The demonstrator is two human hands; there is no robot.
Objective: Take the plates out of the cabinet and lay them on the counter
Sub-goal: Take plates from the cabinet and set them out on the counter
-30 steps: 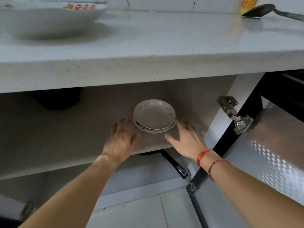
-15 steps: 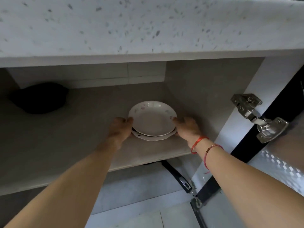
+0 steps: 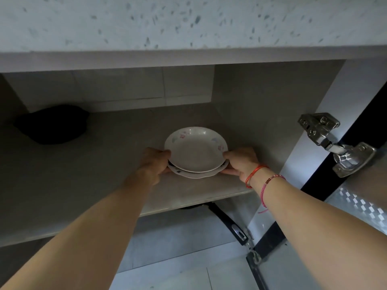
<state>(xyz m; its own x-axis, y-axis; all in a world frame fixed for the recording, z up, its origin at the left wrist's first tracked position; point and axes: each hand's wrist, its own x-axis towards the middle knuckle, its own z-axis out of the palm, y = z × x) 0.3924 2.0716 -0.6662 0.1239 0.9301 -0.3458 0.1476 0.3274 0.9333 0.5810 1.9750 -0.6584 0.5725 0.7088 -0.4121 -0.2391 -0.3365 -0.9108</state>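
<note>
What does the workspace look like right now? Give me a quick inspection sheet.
Surface: grey shelf inside the cabinet, under the speckled counter.
Job's things: two plates stacked inside the cabinet, flower print on the top rim.
Clutter: dark object at back left, too dim to identify.
Hands: left hand grips the stack's left rim; right hand grips its right rim.
Cables: nothing seen.
Surroundings: open door on a metal hinge at right; black handle below the shelf.
</note>
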